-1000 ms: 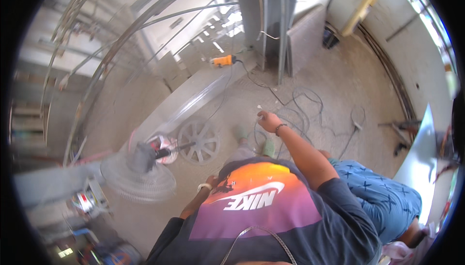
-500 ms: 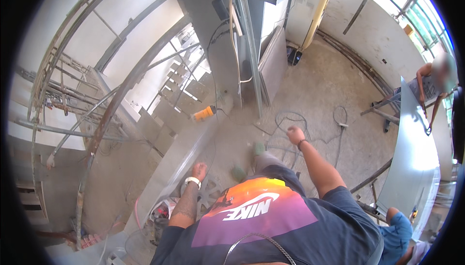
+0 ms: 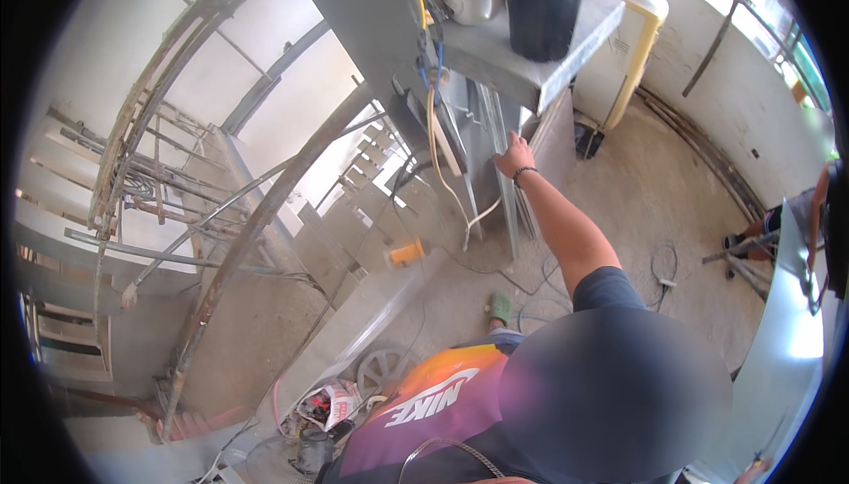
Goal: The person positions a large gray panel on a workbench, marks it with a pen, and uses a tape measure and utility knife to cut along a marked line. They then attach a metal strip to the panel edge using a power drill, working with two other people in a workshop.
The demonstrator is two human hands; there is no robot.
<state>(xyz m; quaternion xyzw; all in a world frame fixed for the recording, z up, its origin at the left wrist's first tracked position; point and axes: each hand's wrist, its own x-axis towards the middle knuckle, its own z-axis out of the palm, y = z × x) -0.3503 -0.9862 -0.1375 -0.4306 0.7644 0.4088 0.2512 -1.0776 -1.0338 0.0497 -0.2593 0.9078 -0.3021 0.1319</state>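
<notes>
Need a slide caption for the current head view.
Right hand at upright metal strips below a gray shelf, orange power tool to the left.

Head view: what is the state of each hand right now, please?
Left hand: not visible.
Right hand: at the upright metal channels; open or gripping cannot be told.

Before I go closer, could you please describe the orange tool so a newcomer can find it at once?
Find the long, shiny gray panel slanting up through the middle. Near its far end lies the tool, left of the upright metal strips by the right hand. Its bright orange body sets it apart from the gray surfaces around it.
</notes>
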